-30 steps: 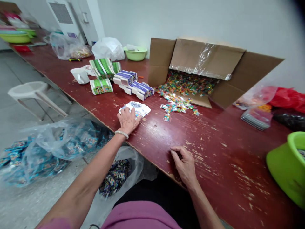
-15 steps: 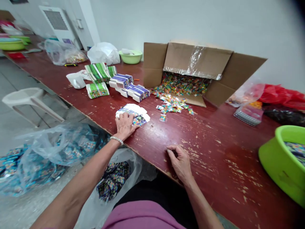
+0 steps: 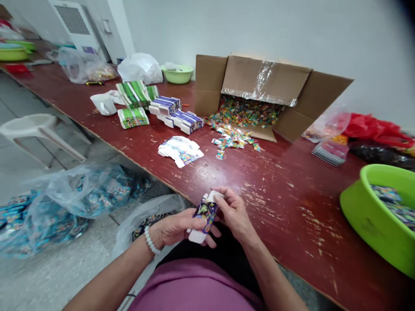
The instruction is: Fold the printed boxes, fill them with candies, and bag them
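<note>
A small printed carton (image 3: 206,211), dark with bright figures and white end flaps, is held just over the table's near edge. My left hand (image 3: 184,224) grips its lower part, thumb on the printed face and fingers behind. At its upper end, my right hand (image 3: 234,211) pinches a white flap between thumb and fingers. The inside of the carton is hidden. Flat cartons (image 3: 180,150) of the same print lie fanned out on the table beyond my hands. Small wrapped candies (image 3: 231,137) are spilled in front of a large cardboard box (image 3: 210,82).
Bundled purple cartons (image 3: 177,116) and green cartons (image 3: 133,117) lie at the back left. A green basin (image 3: 359,211) with packed cartons stands at the right. Bags of packets (image 3: 97,203) and a white stool (image 3: 35,125) are on the floor at left.
My left hand has taken a carton from the flat pile and brought it toward my body. My right hand has moved to the carton's upper end and now holds its flap.
</note>
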Motion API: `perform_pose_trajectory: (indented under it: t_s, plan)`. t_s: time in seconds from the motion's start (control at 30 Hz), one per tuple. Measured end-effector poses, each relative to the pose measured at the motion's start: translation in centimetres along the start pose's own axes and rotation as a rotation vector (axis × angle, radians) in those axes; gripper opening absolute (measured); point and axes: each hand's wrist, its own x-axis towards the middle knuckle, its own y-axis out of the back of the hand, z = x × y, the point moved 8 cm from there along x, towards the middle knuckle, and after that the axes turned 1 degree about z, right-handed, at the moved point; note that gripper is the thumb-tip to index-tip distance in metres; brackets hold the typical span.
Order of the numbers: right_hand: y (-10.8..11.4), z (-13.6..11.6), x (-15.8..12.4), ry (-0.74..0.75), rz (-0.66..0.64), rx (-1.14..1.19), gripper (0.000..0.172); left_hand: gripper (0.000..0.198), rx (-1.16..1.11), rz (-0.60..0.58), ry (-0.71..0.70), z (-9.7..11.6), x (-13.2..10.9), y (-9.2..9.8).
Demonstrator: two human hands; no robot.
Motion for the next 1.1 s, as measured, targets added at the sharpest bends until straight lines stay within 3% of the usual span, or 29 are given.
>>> perform_pose_trajectory:
  t_s: [0.07, 0.13, 0.33, 0.5, 0.73, 0.9, 1.0, 1.1]
  plan:
    - [-0.8, -0.5, -0.7, -0.003, -0.077, -0.044, 0.031, 0.054, -0.103, -0.075, -0.007, -0.7, 0.0, -1.2]
    - [-1.3, -0.9, -1.1, 0.000, -0.120, -0.036, 0.031, 0.048, -0.113, -0.047, -0.077, -0.7, 0.4, -1.3]
    - [-1.3, -1.8, -1.7, 0.054, -0.076, 0.133, 0.052, 0.035, 0.032, 0.228, -0.218, 0.9, 0.5, -0.2]
    - [-2.3, -0.3, -2.2, -0.033, -0.152, 0.164, 0.033, 0.033, 0.134, 0.369, -0.260, 1.6, 0.4, 0.7]
    - [0.4, 0.2, -1.5, 0.066, 0.088, -0.007, 0.027, 0.034, 0.175, 0.452, -0.351, 2.5, -0.1, 1.3]
    - [1.3, 0.8, -1.4, 0.038, 0.196, 0.126, 0.047, 0.058, 0.137, 0.609, -0.507, 3.2, -1.5, 1.5]
    - [1.1, 0.9, -1.5, 0.061, 0.165, 0.128, 0.035, 0.054, 0.229, 0.651, -0.547, 3.0, -1.7, 1.6]
    - [1.0, 1.1, -1.4, 0.040, 0.098, 0.092, 0.023, 0.042, 0.269, 0.620, -0.519, 2.7, -1.5, 1.7]
